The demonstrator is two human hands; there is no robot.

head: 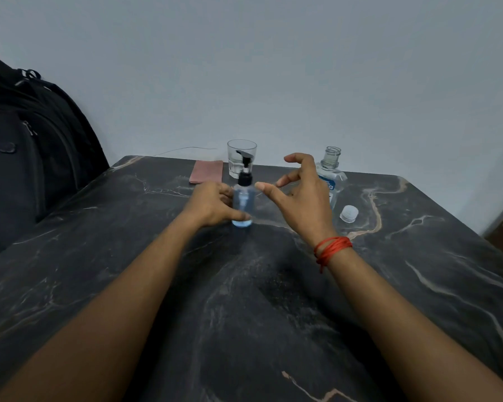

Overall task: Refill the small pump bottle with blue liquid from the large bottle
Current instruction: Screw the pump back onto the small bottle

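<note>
At frame centre, the left hand (212, 206) grips one small pump bottle (243, 203); the right hand (298, 194) is spread open beside it. One large bottle (331, 177) stands uncapped behind, label unreadable.

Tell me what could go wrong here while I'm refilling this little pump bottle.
The large bottle stands uncapped right behind your open right hand; a backward bump might tip and spill it. The small pump bottle is steadied only by your left hand, so twisting the pump could topple it.
</note>
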